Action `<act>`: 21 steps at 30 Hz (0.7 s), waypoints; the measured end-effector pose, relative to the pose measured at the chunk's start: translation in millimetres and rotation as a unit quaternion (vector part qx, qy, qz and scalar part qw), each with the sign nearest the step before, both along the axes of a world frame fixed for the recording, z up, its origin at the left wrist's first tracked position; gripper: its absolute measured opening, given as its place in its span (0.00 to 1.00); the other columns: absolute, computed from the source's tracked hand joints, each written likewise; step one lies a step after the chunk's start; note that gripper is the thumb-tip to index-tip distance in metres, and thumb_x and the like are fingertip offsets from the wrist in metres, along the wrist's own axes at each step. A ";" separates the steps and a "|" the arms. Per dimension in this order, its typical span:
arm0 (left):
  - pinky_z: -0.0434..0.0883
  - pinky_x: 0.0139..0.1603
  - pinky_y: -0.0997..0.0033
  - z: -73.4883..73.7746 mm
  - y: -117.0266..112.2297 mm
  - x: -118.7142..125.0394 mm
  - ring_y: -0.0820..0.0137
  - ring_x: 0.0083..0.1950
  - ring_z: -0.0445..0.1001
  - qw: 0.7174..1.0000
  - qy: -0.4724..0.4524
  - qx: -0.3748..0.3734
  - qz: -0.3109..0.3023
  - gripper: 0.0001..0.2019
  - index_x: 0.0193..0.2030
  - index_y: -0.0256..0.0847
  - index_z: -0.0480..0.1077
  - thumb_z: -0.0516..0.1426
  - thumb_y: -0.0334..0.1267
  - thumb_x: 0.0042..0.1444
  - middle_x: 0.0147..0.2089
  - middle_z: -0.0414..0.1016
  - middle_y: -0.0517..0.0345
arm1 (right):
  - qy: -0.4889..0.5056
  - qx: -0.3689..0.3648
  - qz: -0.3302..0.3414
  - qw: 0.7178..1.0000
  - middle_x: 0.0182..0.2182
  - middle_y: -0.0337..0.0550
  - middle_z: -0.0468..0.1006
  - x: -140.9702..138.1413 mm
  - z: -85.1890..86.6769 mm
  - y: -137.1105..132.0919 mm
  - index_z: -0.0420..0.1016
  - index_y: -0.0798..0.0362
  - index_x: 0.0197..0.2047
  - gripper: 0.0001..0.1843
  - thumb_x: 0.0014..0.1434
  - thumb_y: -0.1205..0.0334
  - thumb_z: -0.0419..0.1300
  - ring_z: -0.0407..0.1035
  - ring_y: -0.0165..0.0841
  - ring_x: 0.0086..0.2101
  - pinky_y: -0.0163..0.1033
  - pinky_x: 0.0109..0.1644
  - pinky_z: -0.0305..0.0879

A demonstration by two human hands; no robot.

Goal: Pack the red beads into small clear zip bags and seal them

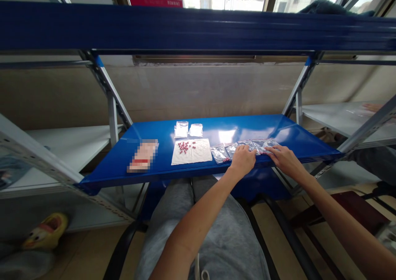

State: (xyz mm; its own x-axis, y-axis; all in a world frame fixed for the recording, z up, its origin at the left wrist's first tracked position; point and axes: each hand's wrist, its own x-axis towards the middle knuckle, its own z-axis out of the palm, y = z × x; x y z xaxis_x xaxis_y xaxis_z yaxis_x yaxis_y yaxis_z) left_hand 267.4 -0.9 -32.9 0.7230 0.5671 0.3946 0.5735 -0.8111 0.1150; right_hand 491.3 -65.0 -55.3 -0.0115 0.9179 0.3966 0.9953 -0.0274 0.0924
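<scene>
My left hand [243, 159] rests over a row of small clear zip bags, its fingers curled together at the edge of one. At the row's right end, my right hand [284, 158] has thumb and fingertips closed on the corner of a zip bag [261, 145]. Another zip bag [219, 153] lies flat at the left end of the row, beside a white cloth [198, 154]. Several small dark red beads [183, 147] are scattered on the cloth. Small red bits show near the lower edges of some bags, too small to make out.
Behind the cloth lie two stacks of small white-looking bags, a left stack [181, 129] and a right stack [196, 130]. A pixelated pinkish item [143, 155] is on the left of the blue shelf table [161, 127]. A blue beam [198, 30] crosses above, between metal uprights.
</scene>
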 end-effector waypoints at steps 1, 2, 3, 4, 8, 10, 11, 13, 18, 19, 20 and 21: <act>0.69 0.58 0.56 -0.2 -0.2 -0.6 0.56 0.54 0.72 1.000 0.001 0.001 0.001 0.17 0.57 0.38 0.75 0.50 0.38 0.70 0.50 0.75 0.42 | 0.002 0.009 0.004 1.000 0.52 0.55 0.79 0.8 -1.0 1.1 0.77 0.48 0.62 0.24 0.72 0.53 0.48 0.73 0.48 0.47 0.47 0.48 0.69; 0.69 0.58 0.57 -0.4 -0.4 -1.1 0.57 0.54 0.73 1.000 0.001 0.001 0.003 0.16 0.57 0.39 0.75 0.50 0.38 0.70 0.51 0.75 0.42 | 0.006 0.017 0.008 1.000 0.52 0.56 0.79 1.2 -1.8 2.0 0.77 0.49 0.63 0.24 0.72 0.52 0.49 0.73 0.48 0.47 0.47 0.49 0.69; 0.69 0.58 0.57 -0.5 -0.5 -1.4 0.57 0.54 0.73 1.000 0.001 0.000 0.005 0.16 0.57 0.39 0.75 0.50 0.38 0.70 0.51 0.75 0.42 | 0.009 0.023 0.012 1.000 0.51 0.56 0.79 1.0 -2.6 2.6 0.76 0.50 0.63 0.25 0.72 0.52 0.49 0.73 0.48 0.48 0.46 0.50 0.69; 0.69 0.58 0.57 -0.5 -0.6 -1.6 0.58 0.53 0.73 1.000 0.001 0.000 0.006 0.16 0.56 0.39 0.75 0.50 0.38 0.70 0.51 0.75 0.43 | 0.010 0.027 0.013 0.999 0.51 0.56 0.80 0.1 -3.1 2.8 0.76 0.50 0.63 0.25 0.72 0.52 0.49 0.73 0.47 0.48 0.46 0.50 0.69; 0.69 0.57 0.58 0.0 -0.6 -1.1 0.59 0.52 0.74 1.000 0.003 0.003 0.004 0.17 0.58 0.38 0.74 0.49 0.37 0.70 0.51 0.75 0.43 | -0.004 0.028 -0.005 1.000 0.52 0.56 0.79 -7.1 -3.6 1.0 0.79 0.46 0.60 0.23 0.71 0.52 0.49 0.74 0.48 0.48 0.47 0.47 0.70; 0.69 0.58 0.57 0.1 -0.3 -0.8 0.59 0.53 0.74 1.000 0.004 0.004 0.002 0.17 0.58 0.38 0.73 0.49 0.36 0.70 0.51 0.75 0.43 | -0.013 0.031 -0.010 0.999 0.53 0.56 0.79 -9.8 -3.1 0.3 0.80 0.44 0.59 0.22 0.71 0.52 0.50 0.73 0.50 0.49 0.49 0.47 0.71; 0.69 0.59 0.57 0.0 -0.2 -0.7 0.59 0.53 0.74 1.000 0.005 0.004 -0.001 0.17 0.58 0.37 0.73 0.49 0.36 0.70 0.51 0.75 0.43 | -0.015 0.034 -0.006 0.999 0.53 0.56 0.79 -10.3 -2.7 0.4 0.81 0.44 0.59 0.22 0.71 0.52 0.50 0.73 0.50 0.51 0.49 0.48 0.71; 0.68 0.61 0.57 -0.3 0.0 -0.7 0.59 0.55 0.73 1.000 0.008 0.005 -0.007 0.16 0.56 0.36 0.74 0.49 0.35 0.70 0.51 0.75 0.43 | -0.017 0.038 0.013 0.999 0.55 0.56 0.78 -9.6 -1.8 1.7 0.81 0.45 0.58 0.21 0.71 0.53 0.51 0.72 0.50 0.53 0.50 0.51 0.70; 0.67 0.63 0.56 -0.4 -0.8 -1.4 0.59 0.57 0.73 1.000 0.005 0.003 -0.010 0.16 0.56 0.36 0.74 0.49 0.35 0.69 0.51 0.76 0.43 | -0.016 0.036 0.049 0.998 0.55 0.57 0.78 -4.4 -1.3 5.9 0.81 0.48 0.58 0.22 0.71 0.54 0.51 0.71 0.50 0.55 0.51 0.55 0.70; 0.67 0.63 0.56 0.0 -1.6 -2.2 0.59 0.57 0.73 1.000 -0.001 0.002 -0.011 0.16 0.56 0.36 0.74 0.50 0.35 0.69 0.52 0.76 0.43 | -0.012 0.037 0.051 0.998 0.55 0.58 0.78 -3.6 -1.5 6.0 0.80 0.49 0.59 0.22 0.71 0.54 0.50 0.70 0.50 0.56 0.51 0.55 0.70; 0.68 0.64 0.56 0.6 -2.7 -3.5 0.59 0.58 0.73 1.000 -0.010 0.000 -0.012 0.16 0.57 0.36 0.74 0.50 0.35 0.69 0.53 0.76 0.43 | -0.006 0.038 0.053 0.998 0.54 0.58 0.78 -3.0 -1.6 6.0 0.79 0.50 0.60 0.23 0.71 0.54 0.50 0.70 0.50 0.56 0.52 0.55 0.70; 0.68 0.64 0.56 1.5 -4.2 -5.9 0.59 0.58 0.73 1.000 -0.023 -0.003 -0.012 0.17 0.58 0.37 0.74 0.50 0.35 0.69 0.54 0.76 0.43 | 0.002 0.041 0.055 0.998 0.54 0.59 0.78 -2.7 -1.5 5.8 0.78 0.51 0.61 0.24 0.71 0.53 0.50 0.71 0.51 0.56 0.52 0.55 0.70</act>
